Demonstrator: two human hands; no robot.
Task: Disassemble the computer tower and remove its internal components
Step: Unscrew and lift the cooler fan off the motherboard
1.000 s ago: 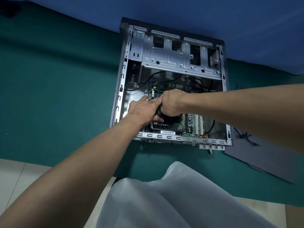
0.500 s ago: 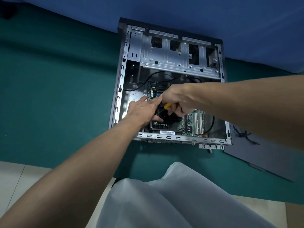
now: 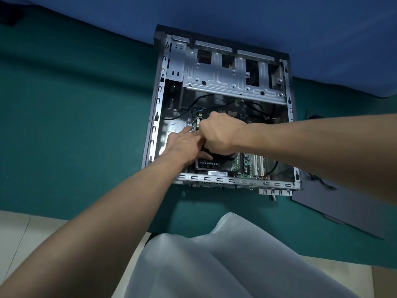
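Head view: nearest, pale fabric (image 3: pixel 225 265) covers the person's lap at the near edge of the green mat (image 3: pixel 86 136). Beyond it the tower (image 3: pixel 214 179) lies open on its side toward the mat's far edge, with a dark panel (image 3: pixel 343 211) flat on the mat near its near right corner. Inside, the left hand (image 3: pixel 182 147) rests with fingers straight on the black cooler (image 3: pixel 221 156) over the motherboard (image 3: pixel 238 166). The right hand (image 3: pixel 217 134) is clenched in a fist touching the left; whether it grasps anything cannot be told. Farther in, the drive cage (image 3: pixel 227 82) spans the tower's far end, against blue cloth (image 3: pixel 236 16)

Green mat (image 3: pixel 75 125); blue cloth (image 3: pixel 257 18) behind
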